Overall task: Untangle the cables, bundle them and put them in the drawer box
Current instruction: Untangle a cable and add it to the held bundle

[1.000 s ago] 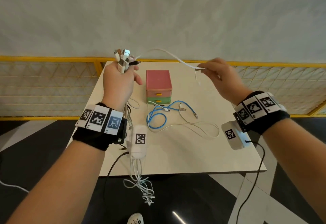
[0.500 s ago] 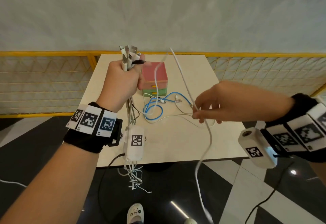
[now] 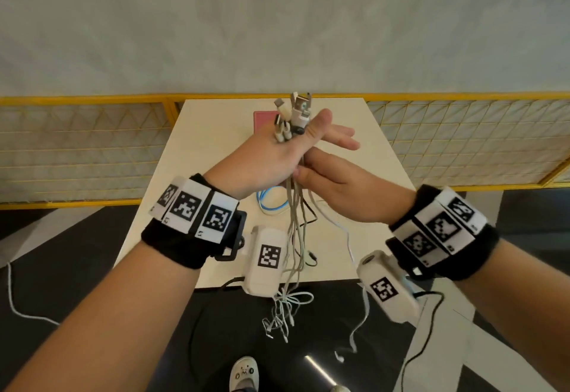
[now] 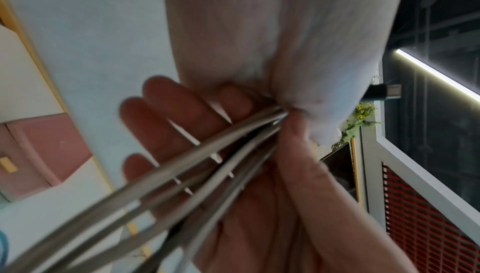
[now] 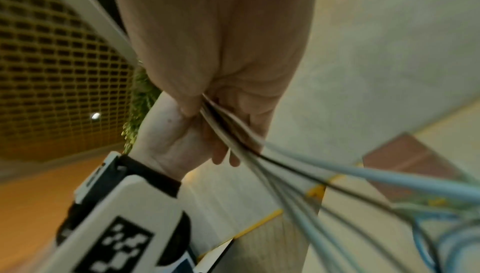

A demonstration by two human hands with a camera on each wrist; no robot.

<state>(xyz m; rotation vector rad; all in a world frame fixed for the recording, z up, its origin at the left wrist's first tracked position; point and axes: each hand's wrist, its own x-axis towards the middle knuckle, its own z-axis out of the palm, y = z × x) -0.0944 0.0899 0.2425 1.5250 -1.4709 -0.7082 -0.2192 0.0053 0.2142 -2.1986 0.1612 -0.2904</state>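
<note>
Head view: left hand (image 3: 265, 157) clenched round the cable bunch (image 3: 293, 237), plugs sticking up, tails dangling past the table (image 3: 379, 237) edge. Right hand (image 3: 345, 194) pinching the strands just below. Blue cable (image 3: 271, 203) lying loose on top, drawer box (image 3: 262, 117) behind.

Left wrist: fingers (image 4: 166, 117) spread behind strands, blurry.

Right wrist: same pinch. Could re-snag those tails if yanked.

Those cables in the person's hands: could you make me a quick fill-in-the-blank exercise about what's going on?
1. The left hand holds a bunch of cables with the plugs pointing ____.
2. Still lying on the table is a looped ____ cable.
3. The cables' loose ends dangle past the table's edge toward the ____.

Missing words: up; blue; floor
</note>
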